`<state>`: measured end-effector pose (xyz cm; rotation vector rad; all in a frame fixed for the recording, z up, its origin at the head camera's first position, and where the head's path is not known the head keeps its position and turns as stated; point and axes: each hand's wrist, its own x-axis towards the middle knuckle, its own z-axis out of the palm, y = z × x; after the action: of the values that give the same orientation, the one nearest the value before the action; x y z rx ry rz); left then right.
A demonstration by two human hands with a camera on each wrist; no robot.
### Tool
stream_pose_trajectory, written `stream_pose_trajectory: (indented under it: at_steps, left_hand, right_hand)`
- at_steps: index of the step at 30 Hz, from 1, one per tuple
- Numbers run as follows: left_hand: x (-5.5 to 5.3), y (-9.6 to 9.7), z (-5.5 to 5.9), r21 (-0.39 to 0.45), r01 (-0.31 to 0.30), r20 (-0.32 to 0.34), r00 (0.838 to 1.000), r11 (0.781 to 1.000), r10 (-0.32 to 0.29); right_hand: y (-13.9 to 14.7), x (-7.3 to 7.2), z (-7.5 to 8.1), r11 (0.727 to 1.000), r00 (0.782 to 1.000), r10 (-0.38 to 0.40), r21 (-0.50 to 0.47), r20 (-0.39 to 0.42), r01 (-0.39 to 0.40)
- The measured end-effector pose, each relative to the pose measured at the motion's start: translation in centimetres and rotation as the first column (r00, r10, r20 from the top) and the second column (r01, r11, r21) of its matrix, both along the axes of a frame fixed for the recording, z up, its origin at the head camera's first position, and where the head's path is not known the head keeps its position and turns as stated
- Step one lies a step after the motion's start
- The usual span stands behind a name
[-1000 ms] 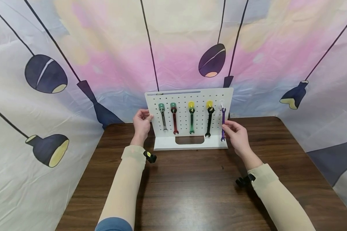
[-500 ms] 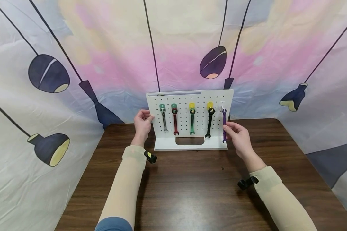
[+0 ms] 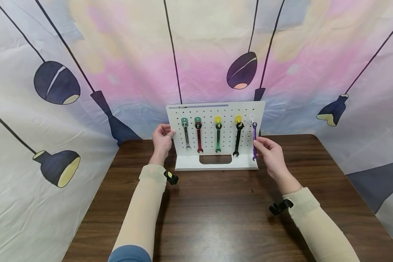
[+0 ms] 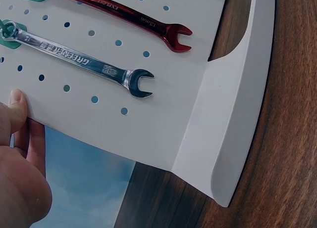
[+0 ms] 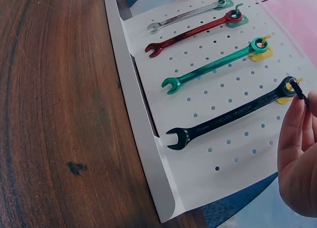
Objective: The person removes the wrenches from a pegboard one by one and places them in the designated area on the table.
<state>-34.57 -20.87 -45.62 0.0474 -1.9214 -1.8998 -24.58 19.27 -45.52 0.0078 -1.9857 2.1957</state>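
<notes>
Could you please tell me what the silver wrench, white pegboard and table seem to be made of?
Silver wrench: metal, probably steel with a chrome-like finish, given its sharp reflections. White pegboard: coated metal or plastic; its smooth, even surface leaves that open. Table: wood or laminate, with brown grain and soft sheen.

The white perforated board [image 3: 209, 138] stands on the tabletop [image 3: 209, 211], and by its right edge a slim purple wrench [image 3: 254, 134] is nearly upright, its top seemingly, from here, at a clear hook [image 3: 251, 118].
</notes>
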Motion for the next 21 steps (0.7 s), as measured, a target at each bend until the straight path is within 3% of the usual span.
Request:
stream_pose_trajectory:
  at_steps: [12, 21]
  left_hand:
    - [0.0, -0.3, 0.3, -0.007, -0.009, 0.002, 1.0, 1.0, 0.009]
    - [0.1, 0.3, 0.3, -0.03, -0.016, 0.017, 1.0, 0.999, 0.016]
  right_hand:
    - [-0.6, -0.1, 0.8, 1.0, 1.0, 0.004, -0.023, -0.003, -0.005]
    - [-0.4, 1.2, -0.2, 0.997, 0.996, 0.064, -0.056, 0.065, -0.06]
